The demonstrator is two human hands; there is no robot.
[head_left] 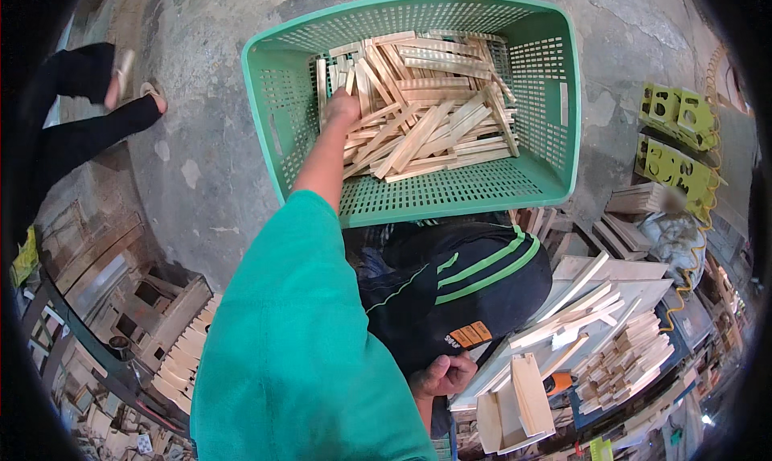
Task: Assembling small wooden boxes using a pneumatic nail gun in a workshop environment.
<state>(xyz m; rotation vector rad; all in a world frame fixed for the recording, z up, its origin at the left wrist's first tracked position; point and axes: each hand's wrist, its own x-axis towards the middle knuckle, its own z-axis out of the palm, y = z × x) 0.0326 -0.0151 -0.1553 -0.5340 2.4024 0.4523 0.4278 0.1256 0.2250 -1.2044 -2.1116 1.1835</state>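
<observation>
Legs [96, 139] of another person in dark trousers stand at far left on the concrete floor [193, 195]. Next, the left hand [342, 111] reaches into a green perforated basket [450, 207], among pale wooden strips [414, 139] lying criss-cross inside it; its fingers are hidden, so I cannot tell whether they pinch one. Below the basket, the right hand [442, 376], fingers curled in, sits beside black trousers [498, 316] with green stripes. Further right lie stacked wood pieces [627, 364], then yellow-green slotted parts [679, 117].
</observation>
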